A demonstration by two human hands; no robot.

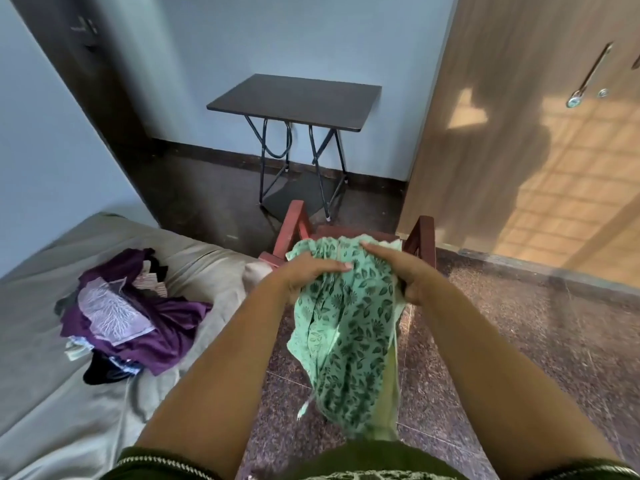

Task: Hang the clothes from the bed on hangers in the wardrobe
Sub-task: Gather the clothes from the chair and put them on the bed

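A mint-green garment (346, 327) with a dark leaf print hangs in front of me, bunched at its top. My left hand (308, 275) grips the bunched cloth from the left, and my right hand (398, 268) grips it from the right. The lower part of the garment dangles over the floor. On the bed (52, 375) at the left lies a pile of clothes (128, 313), mostly purple with a pale lace piece on top. The wardrobe door (536, 133) of light wood stands at the right, with a metal handle (588, 74). No hanger is visible.
A red wooden chair (294, 226) stands just behind the garment. Behind the chair, a small dark folding table (294, 98) sits against the blue wall. A dark door is at the far left. The floor is speckled stone.
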